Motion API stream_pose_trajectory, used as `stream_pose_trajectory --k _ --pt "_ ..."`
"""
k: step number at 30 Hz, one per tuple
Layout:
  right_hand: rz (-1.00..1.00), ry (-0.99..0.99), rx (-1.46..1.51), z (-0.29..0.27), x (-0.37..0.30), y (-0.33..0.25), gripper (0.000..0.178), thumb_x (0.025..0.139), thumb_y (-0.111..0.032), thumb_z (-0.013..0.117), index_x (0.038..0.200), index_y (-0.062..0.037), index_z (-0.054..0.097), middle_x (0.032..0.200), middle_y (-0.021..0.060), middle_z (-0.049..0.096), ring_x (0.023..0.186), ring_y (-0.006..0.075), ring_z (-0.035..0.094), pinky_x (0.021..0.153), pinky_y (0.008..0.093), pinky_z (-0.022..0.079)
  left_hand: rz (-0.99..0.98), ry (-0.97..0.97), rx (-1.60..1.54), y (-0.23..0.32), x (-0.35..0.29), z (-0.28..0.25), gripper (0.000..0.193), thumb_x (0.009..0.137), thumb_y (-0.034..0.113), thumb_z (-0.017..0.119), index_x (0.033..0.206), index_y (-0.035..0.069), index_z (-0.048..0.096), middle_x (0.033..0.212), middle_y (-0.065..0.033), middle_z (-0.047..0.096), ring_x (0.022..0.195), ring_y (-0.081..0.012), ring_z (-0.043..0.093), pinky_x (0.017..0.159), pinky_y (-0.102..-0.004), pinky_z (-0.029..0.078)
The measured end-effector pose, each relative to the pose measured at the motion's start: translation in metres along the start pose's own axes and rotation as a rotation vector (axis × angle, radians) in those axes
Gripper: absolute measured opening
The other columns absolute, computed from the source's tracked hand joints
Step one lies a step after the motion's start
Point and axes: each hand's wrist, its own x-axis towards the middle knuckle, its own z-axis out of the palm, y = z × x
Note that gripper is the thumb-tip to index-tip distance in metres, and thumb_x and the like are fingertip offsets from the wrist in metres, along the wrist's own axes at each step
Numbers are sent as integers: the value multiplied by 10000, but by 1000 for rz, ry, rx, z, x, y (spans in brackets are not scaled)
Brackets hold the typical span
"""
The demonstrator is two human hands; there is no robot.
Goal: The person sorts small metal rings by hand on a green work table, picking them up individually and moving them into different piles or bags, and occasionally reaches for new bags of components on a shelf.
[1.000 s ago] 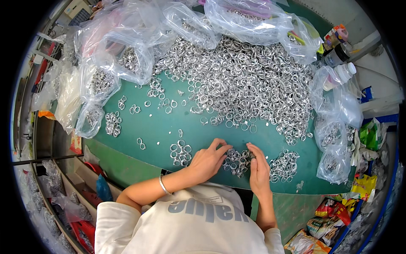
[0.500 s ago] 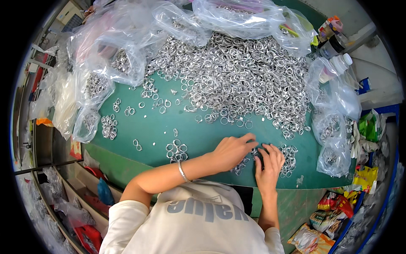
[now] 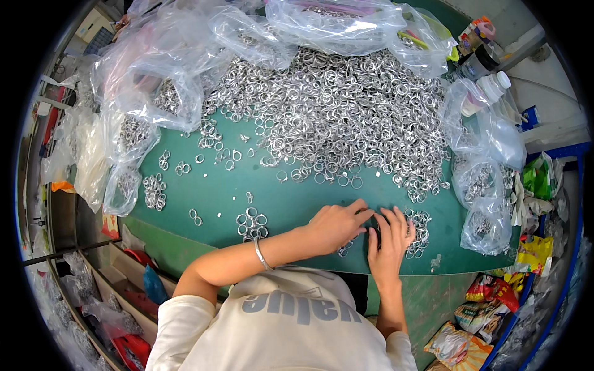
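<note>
Both hands are low over the green tabletop (image 3: 291, 210), close together near its front edge. My left hand (image 3: 334, 229), with a silver bangle (image 3: 261, 255) on the wrist, has its fingers drawn together; whatever they pinch is hidden. Facing it, my right hand (image 3: 388, 244) has bent fingers partly apart, with no ring visible in them. Some silver rings (image 3: 344, 250) show below my left hand. Beside my right hand lies a small pile of rings (image 3: 418, 234). A ring cluster (image 3: 252, 222) sits left, by my left forearm.
A broad heap of silver rings (image 3: 352, 111) covers the far tabletop. Clear plastic bags of rings stand at the left (image 3: 130, 142), back (image 3: 334, 28) and right (image 3: 486, 226). A white-capped bottle (image 3: 492, 86) is at back right. Coloured packets (image 3: 489, 294) lie right of the table.
My left fingertips have lowered and now meet the right fingertips. The rings seen between the hands are now mostly covered. The whole view has shifted slightly.
</note>
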Motion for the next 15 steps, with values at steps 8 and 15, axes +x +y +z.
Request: stream_pose_trajectory --k 8,15 --pt "44 41 -207 1 -6 29 192 830 -60 602 1021 -49 607 1189 103 540 1225 318 450 1024 556 232 73 -105 95 -6 -4 12 171 832 151 637 946 25 621 1069 -65 540 724 -260 619 592 -392 493" --pt "75 169 -248 -5 8 54 170 837 -60 605 1006 -44 598 1175 112 543 1207 325 462 1008 534 274 101 98 -28 -11 -14 3 170 829 94 619 992 47 627 1015 -69 574 707 -272 621 578 -387 497"
